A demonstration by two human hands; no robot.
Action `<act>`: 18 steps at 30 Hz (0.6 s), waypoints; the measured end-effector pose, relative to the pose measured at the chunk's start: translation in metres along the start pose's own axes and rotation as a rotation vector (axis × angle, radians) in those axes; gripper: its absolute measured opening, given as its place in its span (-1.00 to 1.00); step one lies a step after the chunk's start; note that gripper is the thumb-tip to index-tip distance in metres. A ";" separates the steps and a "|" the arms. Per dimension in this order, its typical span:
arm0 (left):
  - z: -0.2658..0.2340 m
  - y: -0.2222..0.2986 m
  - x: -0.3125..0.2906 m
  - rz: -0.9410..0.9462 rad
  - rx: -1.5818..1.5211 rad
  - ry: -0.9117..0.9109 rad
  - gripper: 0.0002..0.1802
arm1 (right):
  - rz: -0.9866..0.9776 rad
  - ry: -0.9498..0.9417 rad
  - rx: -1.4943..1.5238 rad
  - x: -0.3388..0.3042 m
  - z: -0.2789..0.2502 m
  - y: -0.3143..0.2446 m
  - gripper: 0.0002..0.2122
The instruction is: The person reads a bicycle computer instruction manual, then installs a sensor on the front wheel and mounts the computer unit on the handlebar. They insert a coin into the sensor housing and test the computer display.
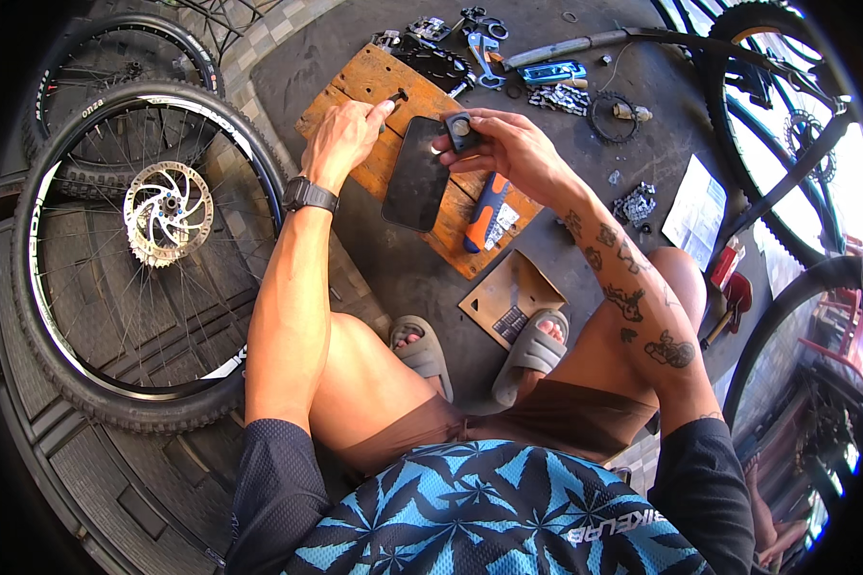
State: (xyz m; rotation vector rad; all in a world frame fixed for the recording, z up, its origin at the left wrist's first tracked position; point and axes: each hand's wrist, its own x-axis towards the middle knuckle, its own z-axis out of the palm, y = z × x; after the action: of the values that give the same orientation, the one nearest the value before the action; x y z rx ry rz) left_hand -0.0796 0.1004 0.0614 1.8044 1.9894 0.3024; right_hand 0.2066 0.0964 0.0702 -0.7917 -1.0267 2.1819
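Note:
My left hand (340, 142), with a watch on its wrist, is closed over the worn orange wooden board. From its fingertips sticks a small dark tool (397, 97); most of it is hidden. To its right, my right hand (510, 146) pinches a small black squarish part (462, 132) with a round opening. Just below that part, a dark-screened phone (414, 177) lies on the wooden board (353, 88). An orange-and-blue handled tool (487, 213) lies on the board to the right of the phone.
A bicycle wheel (268, 182) with a disc rotor fills the left. Beyond the board lie a cassette (441, 62), blue-handled pliers (486, 59), a chain (559, 99) and a chainring (612, 117). Bicycle frames stand at right. An open cardboard box (513, 299) lies by my feet.

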 end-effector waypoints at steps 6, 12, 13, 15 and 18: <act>0.001 -0.003 0.000 0.020 0.005 0.002 -0.32 | -0.024 0.001 -0.088 -0.002 -0.003 0.002 -0.57; 0.002 -0.004 0.004 0.001 0.021 -0.004 -0.34 | -0.409 0.315 -1.171 -0.014 0.010 -0.001 -0.68; 0.002 -0.005 0.004 0.009 0.013 0.001 -0.34 | -0.440 0.348 -1.220 -0.018 0.011 0.002 -0.71; 0.003 -0.006 0.005 0.013 0.010 0.010 -0.34 | -0.559 0.396 -1.312 -0.021 0.012 0.009 -0.76; 0.004 -0.005 0.006 -0.002 0.016 0.001 -0.34 | -0.706 0.464 -1.631 -0.021 0.006 0.021 -0.78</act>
State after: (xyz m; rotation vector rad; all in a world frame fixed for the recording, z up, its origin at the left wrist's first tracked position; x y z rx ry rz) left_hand -0.0831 0.1048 0.0549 1.8126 1.9992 0.2881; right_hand 0.2105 0.0675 0.0615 -1.1623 -2.2443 0.1996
